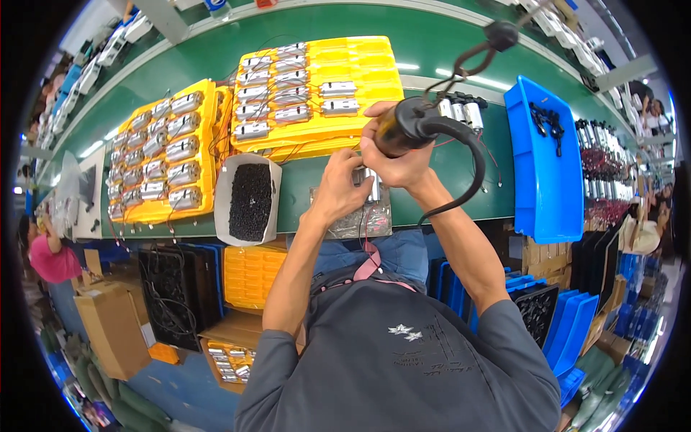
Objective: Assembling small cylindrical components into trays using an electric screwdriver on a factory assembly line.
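My right hand [404, 167] is wrapped round a black electric screwdriver [398, 131], which hangs from a hook and has a thick black cable curving down on the right. Below it, my left hand [335, 189] is closed with its fingers on a silver cylindrical motor [373, 186]. The screwdriver's tip is hidden behind my right hand. Under both hands lies a clear sheet-like piece [353, 226] at the bench's near edge. A thin wire runs down from the motor toward my lap.
Yellow trays [368, 70] with silver motors stand at the back and left of the green bench [461, 65]. Left of my hands is a white container [222, 198] of small black parts. A blue bin [553, 198] with black pieces stands right; white cylinders [473, 115] lie behind the screwdriver.
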Motion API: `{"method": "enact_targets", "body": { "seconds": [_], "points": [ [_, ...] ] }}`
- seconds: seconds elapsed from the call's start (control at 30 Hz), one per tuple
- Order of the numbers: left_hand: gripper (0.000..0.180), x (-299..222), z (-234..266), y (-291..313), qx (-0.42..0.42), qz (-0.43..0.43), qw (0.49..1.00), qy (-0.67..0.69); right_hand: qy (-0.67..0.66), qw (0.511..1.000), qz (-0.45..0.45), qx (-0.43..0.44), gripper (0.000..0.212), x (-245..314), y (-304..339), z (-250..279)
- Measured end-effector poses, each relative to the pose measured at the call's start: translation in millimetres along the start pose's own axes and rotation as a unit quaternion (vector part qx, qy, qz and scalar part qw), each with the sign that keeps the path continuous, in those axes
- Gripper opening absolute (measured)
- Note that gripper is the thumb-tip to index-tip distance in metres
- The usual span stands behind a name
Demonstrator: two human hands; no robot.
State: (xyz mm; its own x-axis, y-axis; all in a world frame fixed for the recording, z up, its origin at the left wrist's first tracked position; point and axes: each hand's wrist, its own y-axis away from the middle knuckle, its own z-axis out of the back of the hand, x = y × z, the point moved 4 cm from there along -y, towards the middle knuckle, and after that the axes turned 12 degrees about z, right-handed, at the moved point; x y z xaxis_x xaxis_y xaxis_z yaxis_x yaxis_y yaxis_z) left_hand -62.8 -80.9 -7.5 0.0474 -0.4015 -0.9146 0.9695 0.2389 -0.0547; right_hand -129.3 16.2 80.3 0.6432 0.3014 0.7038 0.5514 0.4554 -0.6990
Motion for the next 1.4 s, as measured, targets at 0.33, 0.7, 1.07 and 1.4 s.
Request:
{"method": "enact_targets", "body": {
  "seconds": [0.33, 0.7, 1.07, 1.4],
  "points": [
    [0.034, 1.0, 2.0, 0.1, -0.019, -0.023, 0.999, -0.033, -0.048, 0.998, 0.024, -0.008, 0.039, -2.6, -3.5, -4.7],
    [0.038, 4.9, 3.5, 6.8, -0.02, -0.005, 0.999, -0.025, -0.079, 0.996, 0.01, -0.043, 0.037, -2.8, 2.6, -3.2],
    [0.079, -19.0, 21.9, 13.2, -0.037, -0.074, 0.992, -0.097, -0.074, 0.996, -0.002, -0.046, 0.037, -2.6, -2.2, 0.2],
    [0.094, 3.4, 13.6, 0.4, 0.092, -0.066, 0.99, -0.084, -0.072, 0.996, -0.005, -0.058, 0.037, -6.1, -0.5, 4.2]
  ]
}}
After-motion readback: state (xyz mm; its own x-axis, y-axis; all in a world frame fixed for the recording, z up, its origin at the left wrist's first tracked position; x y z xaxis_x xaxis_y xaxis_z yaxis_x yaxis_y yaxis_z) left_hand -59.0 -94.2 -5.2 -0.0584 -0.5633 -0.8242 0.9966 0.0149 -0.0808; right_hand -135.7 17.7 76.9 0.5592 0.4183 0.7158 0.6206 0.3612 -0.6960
